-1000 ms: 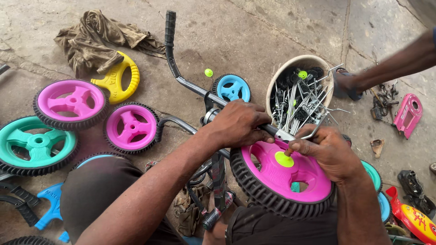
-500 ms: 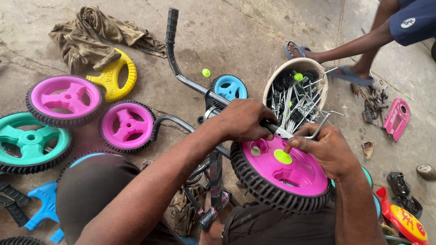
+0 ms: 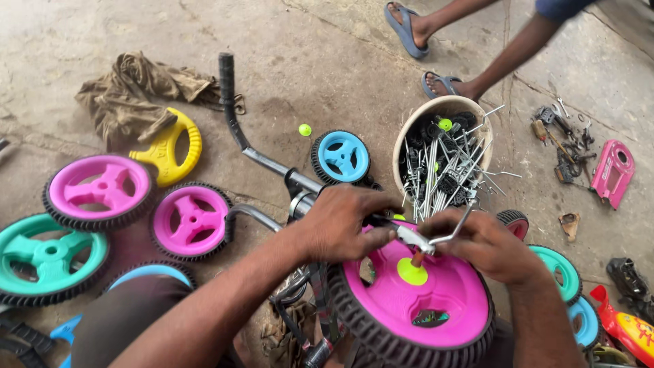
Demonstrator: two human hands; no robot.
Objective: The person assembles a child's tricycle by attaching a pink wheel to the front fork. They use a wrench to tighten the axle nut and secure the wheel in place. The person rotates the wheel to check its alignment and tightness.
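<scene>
floor [image 3: 327,41]: bare grey concrete — cracked, stained | light: soft, even daylight — no hard shadows

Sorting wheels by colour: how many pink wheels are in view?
3. One pink wheel lies far left on the floor, a second just right of it, and a third sits under both hands. Others may be hidden.

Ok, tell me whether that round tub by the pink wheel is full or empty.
Full, more or less. The tub is packed with metal rods and bolts, some sticking out over its rim, plus small black parts and a green cap; its bottom is hidden.
</scene>
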